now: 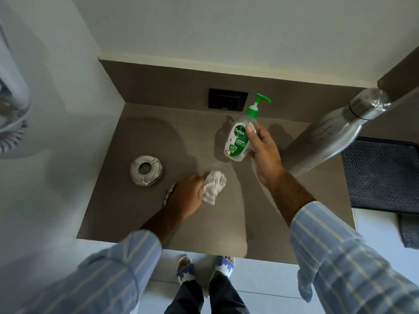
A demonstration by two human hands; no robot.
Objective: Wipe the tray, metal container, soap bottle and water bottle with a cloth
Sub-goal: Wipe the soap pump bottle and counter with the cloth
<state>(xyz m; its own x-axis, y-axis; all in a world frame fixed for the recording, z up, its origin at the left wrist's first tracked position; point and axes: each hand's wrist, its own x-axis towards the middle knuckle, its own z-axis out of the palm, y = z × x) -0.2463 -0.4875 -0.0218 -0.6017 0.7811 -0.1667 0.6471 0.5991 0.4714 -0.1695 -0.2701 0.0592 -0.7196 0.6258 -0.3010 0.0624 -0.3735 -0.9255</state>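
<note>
A clear soap bottle [238,138] with a green pump and a green label stands near the back of the brown counter [136,223], and my right hand [264,155] grips its right side. My left hand [186,196] holds a crumpled white cloth [214,186] just above the counter, left and in front of the bottle. A round metal container [146,170] sits to the left. A tall steel water bottle [335,134] stands at the right. A dark textured tray [383,175] lies at the far right.
A black wall socket [227,98] sits on the brown backsplash behind the soap bottle. White walls close in the counter at the left and back. A dark ledge [399,80] crosses the upper right. My feet in slippers [204,268] stand on the pale floor below the counter edge.
</note>
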